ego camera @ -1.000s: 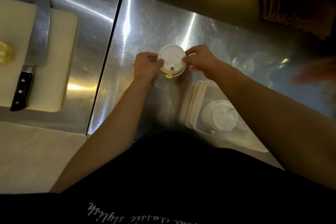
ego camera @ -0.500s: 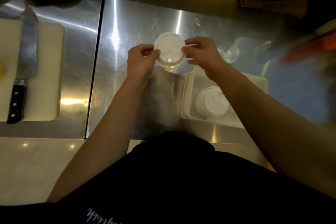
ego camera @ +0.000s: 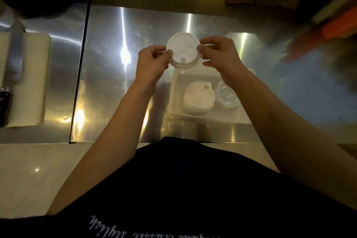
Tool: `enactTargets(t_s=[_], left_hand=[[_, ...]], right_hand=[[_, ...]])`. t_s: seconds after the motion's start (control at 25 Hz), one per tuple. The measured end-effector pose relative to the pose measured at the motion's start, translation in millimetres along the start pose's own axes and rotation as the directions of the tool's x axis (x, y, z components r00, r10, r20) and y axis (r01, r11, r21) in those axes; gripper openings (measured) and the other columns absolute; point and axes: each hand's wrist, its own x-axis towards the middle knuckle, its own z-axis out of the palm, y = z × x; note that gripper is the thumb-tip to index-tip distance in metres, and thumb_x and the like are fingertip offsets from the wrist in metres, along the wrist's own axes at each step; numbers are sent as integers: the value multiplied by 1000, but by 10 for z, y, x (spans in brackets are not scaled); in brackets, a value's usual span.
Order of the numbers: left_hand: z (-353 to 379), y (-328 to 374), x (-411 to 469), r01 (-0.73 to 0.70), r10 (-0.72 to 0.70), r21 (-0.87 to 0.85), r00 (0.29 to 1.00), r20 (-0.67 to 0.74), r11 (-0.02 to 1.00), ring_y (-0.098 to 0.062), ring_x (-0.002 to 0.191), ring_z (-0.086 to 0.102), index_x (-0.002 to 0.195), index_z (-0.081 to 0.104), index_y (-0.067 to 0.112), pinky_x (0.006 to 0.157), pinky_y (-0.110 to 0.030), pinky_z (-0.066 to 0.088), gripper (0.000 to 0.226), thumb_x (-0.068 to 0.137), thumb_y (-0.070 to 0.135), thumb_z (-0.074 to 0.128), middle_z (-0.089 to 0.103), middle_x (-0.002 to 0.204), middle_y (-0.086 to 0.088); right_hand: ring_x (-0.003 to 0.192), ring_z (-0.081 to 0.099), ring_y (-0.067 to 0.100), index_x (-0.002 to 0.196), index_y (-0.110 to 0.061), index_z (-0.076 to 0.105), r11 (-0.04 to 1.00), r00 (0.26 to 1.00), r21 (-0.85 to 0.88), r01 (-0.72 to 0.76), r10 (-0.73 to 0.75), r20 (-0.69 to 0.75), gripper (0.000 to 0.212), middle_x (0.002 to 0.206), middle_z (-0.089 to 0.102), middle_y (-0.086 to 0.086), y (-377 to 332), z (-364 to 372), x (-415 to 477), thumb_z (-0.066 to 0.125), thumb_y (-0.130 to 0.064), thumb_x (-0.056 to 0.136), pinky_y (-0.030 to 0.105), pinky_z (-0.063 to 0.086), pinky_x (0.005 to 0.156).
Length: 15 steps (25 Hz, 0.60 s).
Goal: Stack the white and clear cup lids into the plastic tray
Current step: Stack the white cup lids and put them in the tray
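A short stack of white cup lids [ego camera: 182, 50] is held between both hands above the steel counter, just beyond the far edge of the plastic tray [ego camera: 174, 94]. My left hand [ego camera: 151, 63] pinches its left rim and my right hand [ego camera: 219, 55] pinches its right rim. Inside the tray stands a stack of white lids [ego camera: 199, 99], with a stack of clear lids [ego camera: 227, 95] beside it on the right. My right forearm hides the tray's right part.
A cutting board [ego camera: 31, 75] with a large knife [ego camera: 13, 67] lies at the left, past a seam in the steel counter [ego camera: 116, 63]. Orange and dark blurred items [ego camera: 328, 31] sit at the far right. Dark containers stand at the back left.
Both hands have kept hold of the white lids and brought them nearer the tray's far edge. The view has shifted, so the clear lids in the tray now show.
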Motion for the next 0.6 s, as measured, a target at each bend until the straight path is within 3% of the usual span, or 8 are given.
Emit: enactTargets(t_s=[0.12, 0.32, 0.6], left_hand=[[241, 9, -143, -19, 19, 33, 1000, 22, 999, -19, 100, 69, 119, 63, 8, 87, -32, 59, 33, 88, 20, 66, 70, 107, -10], [453, -1, -344, -30, 30, 24, 999, 18, 999, -19, 96, 68, 118, 64, 6, 82, -28, 58, 32, 90, 19, 65, 71, 105, -11], [479, -193, -489, -11, 2, 98, 996, 91, 995, -17, 88, 65, 110, 68, 6, 80, -32, 55, 22, 90, 13, 62, 70, 94, -6]], right_hand=[[94, 67, 17, 116, -12, 64, 1000, 1000, 0, 17, -17, -22, 29, 103, 68, 5, 102, -246, -88, 66, -21, 88, 27, 57, 76], [86, 67, 15, 112, -13, 65, 995, 1000, 98, 5, -6, 16, 26, 94, 69, 2, 307, -525, -242, 67, -20, 86, 24, 53, 67], [81, 65, 17, 112, -9, 65, 983, 997, 163, -83, 81, 17, 29, 94, 69, 8, 640, -508, -457, 69, -18, 85, 27, 54, 68]])
